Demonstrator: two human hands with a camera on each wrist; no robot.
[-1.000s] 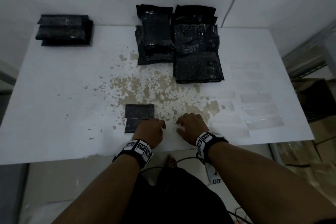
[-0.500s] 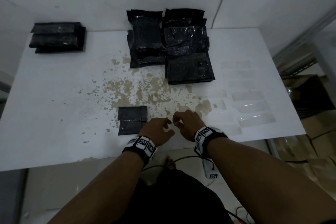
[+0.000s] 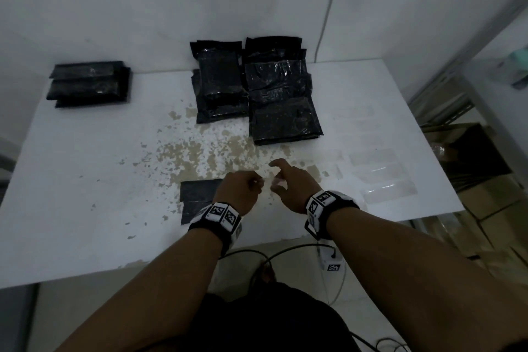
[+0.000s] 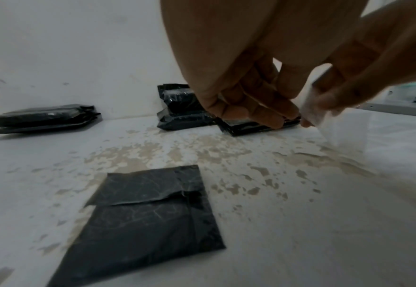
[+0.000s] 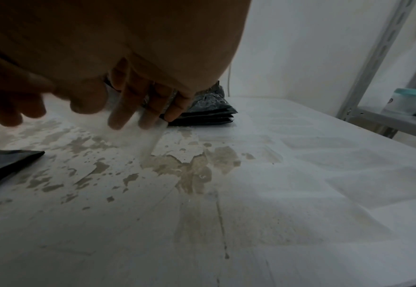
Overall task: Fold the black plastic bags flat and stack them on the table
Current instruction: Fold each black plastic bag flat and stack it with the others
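Tape strip [image 4: 312, 108] pinched between right hand [image 3: 288, 186] and curled left hand [image 3: 240, 194] grip could stick to itself; folded bag [image 4: 147, 219] lies loose on tabletop [image 3: 85, 180], flap lifting, likely to spring open

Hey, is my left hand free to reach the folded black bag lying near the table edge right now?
Probably not yet. The folded black bag lies uncovered just beside the left hand, but that hand and the right hand are both pinching a clear strip.
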